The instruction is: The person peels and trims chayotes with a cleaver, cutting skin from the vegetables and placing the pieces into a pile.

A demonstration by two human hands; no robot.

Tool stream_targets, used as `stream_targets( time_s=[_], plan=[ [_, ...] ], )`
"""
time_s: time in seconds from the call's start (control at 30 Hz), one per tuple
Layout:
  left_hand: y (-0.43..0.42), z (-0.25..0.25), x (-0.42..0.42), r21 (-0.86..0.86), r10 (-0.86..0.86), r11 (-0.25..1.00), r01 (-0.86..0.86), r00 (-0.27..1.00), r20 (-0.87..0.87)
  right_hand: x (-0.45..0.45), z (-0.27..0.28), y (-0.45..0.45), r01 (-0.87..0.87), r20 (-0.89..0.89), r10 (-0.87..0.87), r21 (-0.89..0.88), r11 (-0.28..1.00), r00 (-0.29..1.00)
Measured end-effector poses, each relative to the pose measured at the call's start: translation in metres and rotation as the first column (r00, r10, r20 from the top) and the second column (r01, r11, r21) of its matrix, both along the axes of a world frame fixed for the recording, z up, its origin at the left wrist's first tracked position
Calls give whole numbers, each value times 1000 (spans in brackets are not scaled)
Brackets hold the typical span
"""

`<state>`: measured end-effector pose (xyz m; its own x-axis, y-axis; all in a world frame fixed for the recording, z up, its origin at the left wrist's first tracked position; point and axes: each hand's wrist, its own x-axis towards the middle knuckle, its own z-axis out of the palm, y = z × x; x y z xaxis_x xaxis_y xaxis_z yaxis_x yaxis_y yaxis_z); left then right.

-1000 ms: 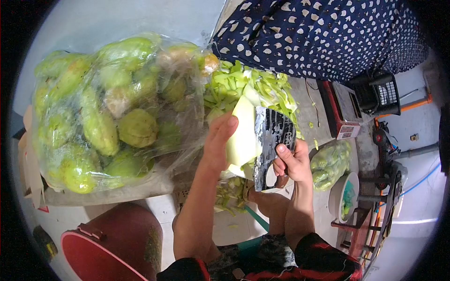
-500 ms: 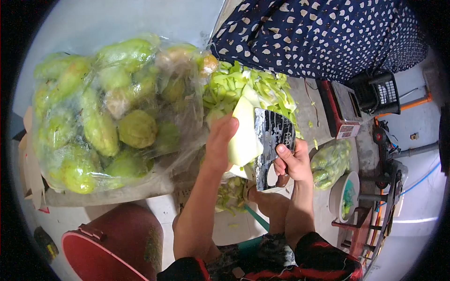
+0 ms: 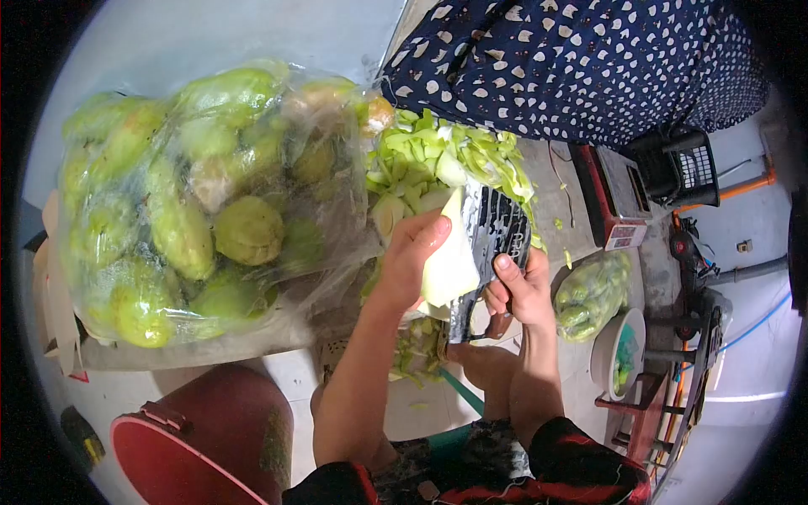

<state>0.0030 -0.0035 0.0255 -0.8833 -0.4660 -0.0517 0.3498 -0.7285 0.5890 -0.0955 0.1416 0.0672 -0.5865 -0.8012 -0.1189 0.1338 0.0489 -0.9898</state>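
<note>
My left hand is wrapped round a large peeled green fruit, its flesh pale and smooth; the exact kind is not plain. A wide, dark-bladed cleaver, streaked with wet white residue, is gripped in my right hand. Its brown handle shows below the fingers, and the thumb presses on the blade. The blade stands upright right beside the fruit; whether its edge touches is unclear. Just beyond both hands lies a heap of green peelings, with pale pieces among them.
A clear plastic bag of whole green fruits fills the left side. Below it stands a red bucket. At right are a red scale, a black crate, a smaller bag and a white tub. Patterned dark cloth hangs opposite.
My left hand has shifted slightly right and tilted the fruit, which now covers part of the cleaver's blade. The cleaver's top edge has angled a little; my right hand stays nearly in place.
</note>
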Motion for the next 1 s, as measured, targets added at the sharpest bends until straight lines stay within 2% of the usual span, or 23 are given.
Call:
stream_targets(
  time_s=[0.07, 0.13, 0.17, 0.37, 0.43, 0.47, 0.5, 0.53, 0.57, 0.63, 0.67, 0.73, 0.83, 0.97, 1.0],
  plan=[
    [1, 1, 0, -9, -43, 999, 43, 999, 10, -1, 2, 2, -12, -15, 13, 33, 999, 1000],
    [6, -4, -4, 33, 59, 998, -58, 998, -25, 2, -4, -1, 11, -14, -11, 12, 1000, 1000],
    [7, -6, -4, 34, 57, 998, -56, 998, -23, 3, -6, -1, 32, -15, -32, -3, 999, 999],
    [0, -7, -5, -7, -29, 1000, 29, 999, -32, 1, -2, -1, 13, -21, -13, 17, 1000, 1000],
    [3, -2, -9, -79, 92, 993, -88, 995, 44, 3, -2, -3, 23, -42, -22, 32, 999, 999],
    [3, 0, -9, -78, 92, 993, -88, 995, 44, 4, -2, -4, 42, -104, -37, 47, 998, 994],
    [3, 1, -9, -168, 152, 976, -142, 987, 48, 5, -2, -5, 61, -165, -51, 61, 996, 985],
    [3, 1, -9, -256, 211, 947, -193, 976, 46, 6, -4, -6, 73, -151, -65, 48, 996, 986],
    [4, 0, -10, -256, 210, 947, -192, 977, 47, 6, -4, -6, 74, -151, -66, 49, 996, 986],
    [5, -2, -12, -506, 362, 821, -264, 927, 103, 7, -4, -7, 94, -253, -73, 72, 993, 965],
    [7, -1, -13, -505, 361, 822, -264, 927, 103, 9, -4, -8, 94, -253, -73, 72, 993, 965],
    [12, 1, -17, -693, 580, 589, -417, 815, 3, 13, -3, -11, 133, -240, -110, 80, 988, 965],
    [10, -3, -20, -708, 637, 539, -457, 770, -11, 15, -6, -12, 118, -219, -103, 57, 991, 970],
    [7, -6, -19, -641, 596, 625, -445, 803, 24, 16, -3, -9, 63, -202, -47, 72, 995, 978],
    [7, -9, -18, -608, 578, 664, -434, 814, 50, 16, -2, -8, 56, -139, -50, 46, 997, 989]
  ],
)
